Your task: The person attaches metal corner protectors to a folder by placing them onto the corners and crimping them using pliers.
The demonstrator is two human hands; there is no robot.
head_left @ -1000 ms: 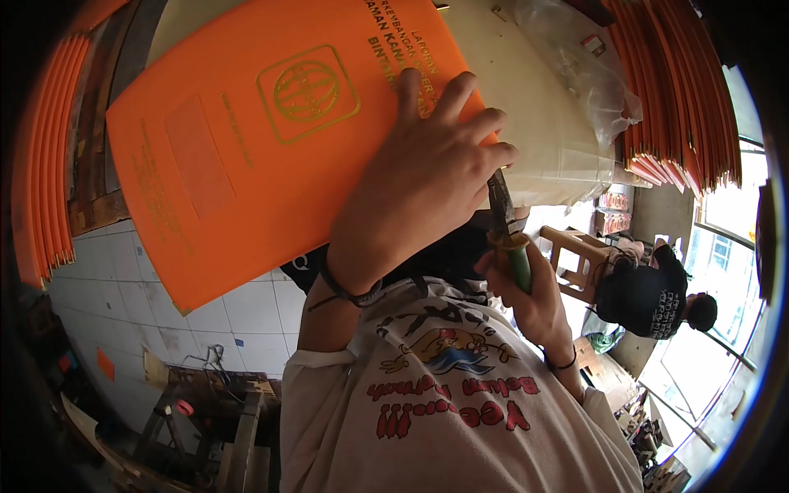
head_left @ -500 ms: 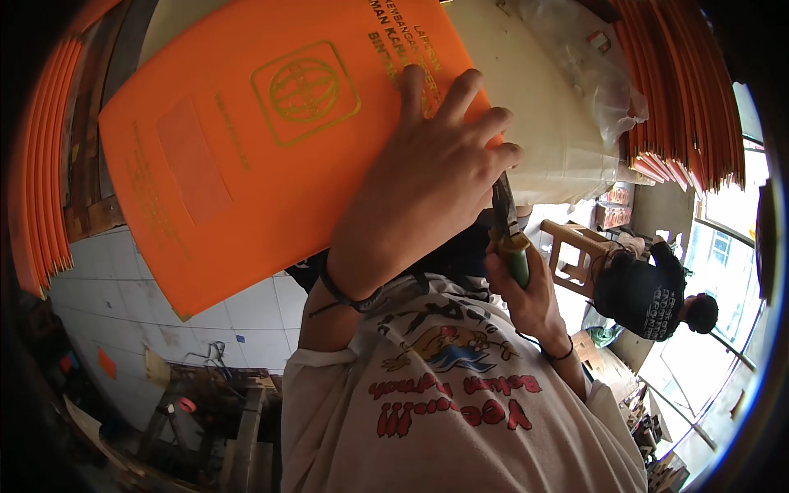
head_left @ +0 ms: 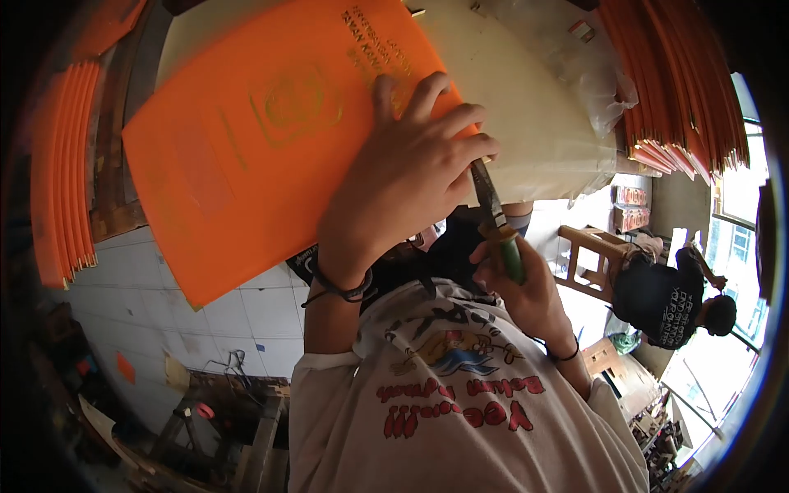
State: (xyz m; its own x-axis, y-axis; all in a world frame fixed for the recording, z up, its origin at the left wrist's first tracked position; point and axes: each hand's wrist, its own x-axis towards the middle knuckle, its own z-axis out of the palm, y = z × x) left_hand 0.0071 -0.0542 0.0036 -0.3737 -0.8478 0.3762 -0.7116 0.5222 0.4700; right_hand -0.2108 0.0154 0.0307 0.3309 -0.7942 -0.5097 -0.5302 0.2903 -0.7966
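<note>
A large orange folder (head_left: pixel 279 205) with gold print and a round emblem lies tilted on the pale work surface (head_left: pixel 526 107). My left hand (head_left: pixel 411 168) rests palm down on its right part, fingers spread near the edge. My right hand (head_left: pixel 530 292) is closed round the green handle of a knife-like tool (head_left: pixel 511 259). The tool's dark blade points up to the folder's right edge, just below my left fingertips. The blade's tip is partly hidden there.
Stacks of orange folders stand at the left (head_left: pixel 66 181) and at the upper right (head_left: pixel 674 90). Clear plastic (head_left: pixel 604 94) lies on the surface's right side. Another person (head_left: pixel 662 296) in black is at the right, beside a brown stool (head_left: pixel 588 263). Wooden frames (head_left: pixel 263 435) are at the lower left.
The folder is tilted slightly differently and blurred by motion. My left hand and the tool's blade have shifted a little to the left in view. The other person has raised an arm towards the head.
</note>
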